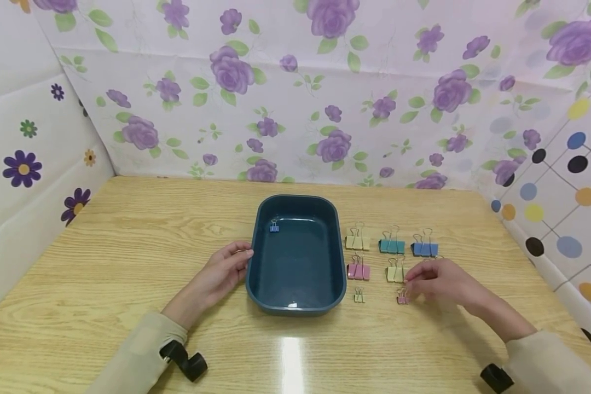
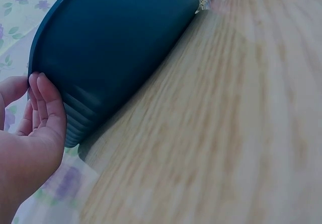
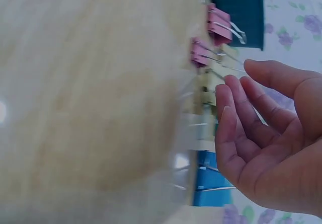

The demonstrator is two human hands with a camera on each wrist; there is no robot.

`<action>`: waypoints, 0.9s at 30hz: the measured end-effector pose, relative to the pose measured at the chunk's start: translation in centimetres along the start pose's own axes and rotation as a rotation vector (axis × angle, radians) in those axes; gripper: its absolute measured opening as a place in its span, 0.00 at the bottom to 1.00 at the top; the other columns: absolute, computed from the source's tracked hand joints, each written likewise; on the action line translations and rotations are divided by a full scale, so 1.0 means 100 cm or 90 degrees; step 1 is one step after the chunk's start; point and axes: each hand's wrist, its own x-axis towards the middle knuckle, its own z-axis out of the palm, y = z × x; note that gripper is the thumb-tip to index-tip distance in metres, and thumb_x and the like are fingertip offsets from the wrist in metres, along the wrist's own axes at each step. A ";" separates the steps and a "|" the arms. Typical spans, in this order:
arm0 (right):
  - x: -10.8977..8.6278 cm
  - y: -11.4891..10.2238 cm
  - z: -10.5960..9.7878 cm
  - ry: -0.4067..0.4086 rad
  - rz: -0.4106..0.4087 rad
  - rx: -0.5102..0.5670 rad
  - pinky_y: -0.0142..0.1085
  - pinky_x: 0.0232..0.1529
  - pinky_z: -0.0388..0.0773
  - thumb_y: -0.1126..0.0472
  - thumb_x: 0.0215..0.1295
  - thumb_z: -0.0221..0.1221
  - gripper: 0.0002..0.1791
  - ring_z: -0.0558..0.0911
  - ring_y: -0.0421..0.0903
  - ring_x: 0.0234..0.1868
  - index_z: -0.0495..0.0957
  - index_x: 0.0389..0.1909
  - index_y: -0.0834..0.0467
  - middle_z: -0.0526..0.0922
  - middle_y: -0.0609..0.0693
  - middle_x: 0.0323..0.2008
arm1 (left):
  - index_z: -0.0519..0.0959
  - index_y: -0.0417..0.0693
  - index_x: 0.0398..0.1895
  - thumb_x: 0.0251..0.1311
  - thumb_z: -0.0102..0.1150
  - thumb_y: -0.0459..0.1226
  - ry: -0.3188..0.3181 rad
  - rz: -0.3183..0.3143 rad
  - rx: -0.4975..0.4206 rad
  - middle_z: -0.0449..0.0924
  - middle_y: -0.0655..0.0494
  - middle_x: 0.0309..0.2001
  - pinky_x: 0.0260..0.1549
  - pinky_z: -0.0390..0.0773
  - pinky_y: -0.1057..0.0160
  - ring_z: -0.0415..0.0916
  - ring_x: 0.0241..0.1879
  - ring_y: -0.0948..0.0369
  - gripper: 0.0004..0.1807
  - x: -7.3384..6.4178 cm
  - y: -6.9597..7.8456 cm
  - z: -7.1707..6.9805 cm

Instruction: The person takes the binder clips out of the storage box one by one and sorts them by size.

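Note:
My left hand (image 1: 226, 268) pinches the left rim of a dark teal tray (image 2: 115, 38), thumb at the rim and fingers against the outer wall. Inside the tray, near its far left corner, lies a small blue binder clip (image 1: 274, 227). On the right, my right hand (image 1: 440, 282) hovers with loosely bent fingers close to a small pink binder clip (image 1: 403, 299). In the right wrist view a gap shows between thumb and fingertips, with nothing held. A pale yellow binder clip (image 1: 395, 274) stands just behind those fingertips.
Beside the tray stand more binder clips: large yellow (image 1: 357, 243), teal (image 1: 392, 246) and blue (image 1: 426, 249) ones at the back, a pink one (image 1: 358, 272) and a small pale green one (image 1: 359, 298) nearer. Handles of another show behind the right hand. Flowered cloth (image 1: 285, 126) backs the wooden table (image 1: 128, 262).

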 end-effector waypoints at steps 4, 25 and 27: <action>0.001 -0.011 -0.011 0.017 -0.014 -0.012 0.43 0.37 0.79 0.59 0.65 0.61 0.17 0.80 0.52 0.39 0.77 0.48 0.67 0.82 0.55 0.39 | 0.71 0.42 0.39 0.69 0.46 0.27 0.001 -0.003 -0.001 0.76 0.55 0.34 0.36 0.74 0.68 0.72 0.32 0.64 0.04 0.000 0.000 0.000; 0.056 -0.127 -0.044 0.060 -0.093 -0.102 0.44 0.47 0.77 0.54 0.71 0.56 0.19 0.81 0.51 0.45 0.76 0.53 0.64 0.82 0.56 0.46 | 0.71 0.40 0.41 0.69 0.47 0.27 0.004 -0.006 -0.001 0.76 0.53 0.36 0.37 0.75 0.68 0.73 0.33 0.63 0.03 -0.001 0.001 0.002; 0.065 -0.137 -0.040 0.054 -0.095 -0.105 0.45 0.48 0.77 0.54 0.70 0.57 0.18 0.80 0.51 0.45 0.77 0.52 0.63 0.82 0.56 0.46 | 0.70 0.40 0.41 0.69 0.47 0.27 0.006 -0.006 0.000 0.76 0.53 0.36 0.38 0.75 0.68 0.73 0.33 0.63 0.03 -0.002 0.002 0.002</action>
